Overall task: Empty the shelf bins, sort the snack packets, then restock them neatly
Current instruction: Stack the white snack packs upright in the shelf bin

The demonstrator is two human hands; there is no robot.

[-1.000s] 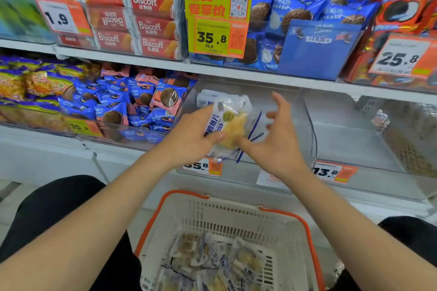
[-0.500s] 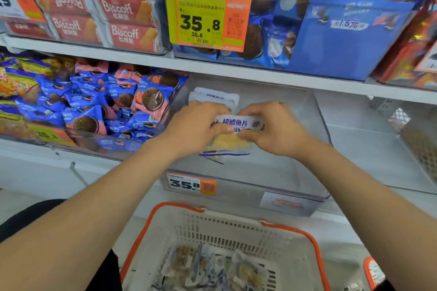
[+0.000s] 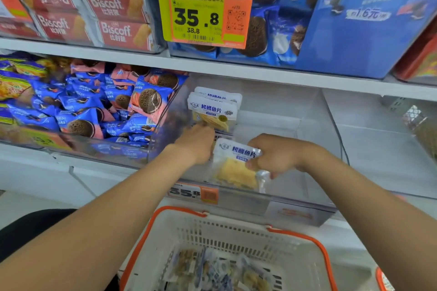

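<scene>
Inside the clear plastic shelf bin (image 3: 260, 201) on the lower white shelf, near its front wall, a white snack packet with blue lettering and yellow fish slices (image 3: 236, 165) is gripped by the right hand (image 3: 279, 153). The fingers of that hand are curled round the packet's upper part. The packet is held tilted, with its lower end close to the bin's front wall.

At the back left corner of the bin, matching white upright packets (image 3: 214, 108) are stood one behind another. The left hand (image 3: 196, 142) is placed at their lower edge and touches them. Whether its fingers pinch them or only press against them cannot be told, since the fingertips are hidden.

An orange price label marked 35.8 (image 3: 192, 192) is fixed to the bin's front wall. Below the shelf's front edge a white plastic basket with an orange rim (image 3: 236, 229) is seen, and a loose heap of small clear packets (image 3: 212, 271) lies in it. The neighbouring bin on the left is filled with blue and pink biscuit packets (image 3: 94, 106).
</scene>
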